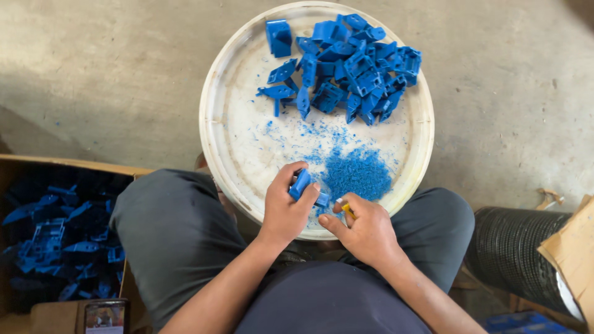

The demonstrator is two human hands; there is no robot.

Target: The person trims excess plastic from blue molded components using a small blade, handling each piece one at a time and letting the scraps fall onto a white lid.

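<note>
My left hand (pixel 283 207) grips a small blue plastic part (pixel 301 185) over the near edge of a round white tray (pixel 218 136). My right hand (pixel 366 230) holds a small yellow-handled tool (pixel 346 208) with its tip against that part. A mound of blue plastic shavings (pixel 357 173) lies on the tray just beyond my hands. A heap of several blue plastic parts (pixel 349 65) sits at the tray's far side.
The tray rests between my knees in grey trousers (pixel 176 229) on a concrete floor (pixel 99 74). A cardboard box (pixel 74 166) with several blue parts stands at left, a phone (pixel 105 315) beside it. A black mesh roll (pixel 513 253) and cardboard (pixel 572 247) lie at right.
</note>
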